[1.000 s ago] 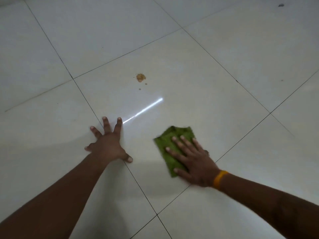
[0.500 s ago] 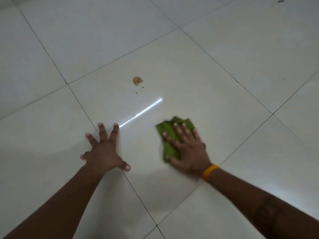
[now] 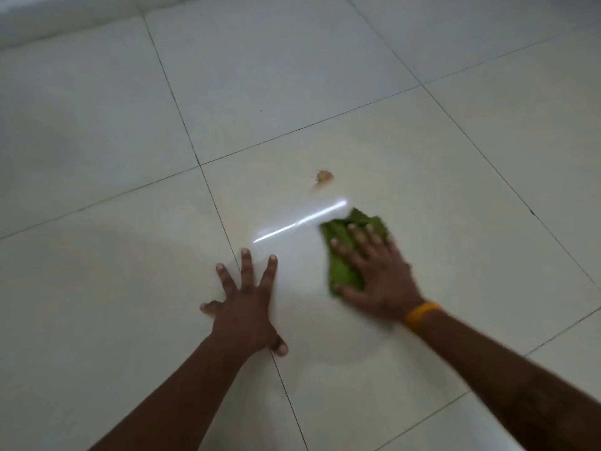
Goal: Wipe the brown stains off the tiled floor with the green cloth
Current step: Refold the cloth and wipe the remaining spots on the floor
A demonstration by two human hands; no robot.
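Note:
A brown stain (image 3: 324, 176) with a faint smear below it marks the white tiled floor (image 3: 406, 151). The green cloth (image 3: 344, 252) lies flat on the same tile, just below and right of the stain, a short gap apart. My right hand (image 3: 380, 275), with an orange wristband, presses the cloth down with spread straight fingers; part of the cloth is hidden under the palm. My left hand (image 3: 245, 304) rests flat on the floor to the left, fingers splayed, across a grout line.
A bright strip of reflected light (image 3: 299, 222) crosses the tile between my hands. A tiny dark speck (image 3: 261, 110) sits on the tile beyond. A pale wall base (image 3: 48, 24) runs along the top left.
My right hand has pushed the cloth forward toward the stain. The camera view has shifted, so the stain now sits nearer the cloth. My left hand has stayed planted.

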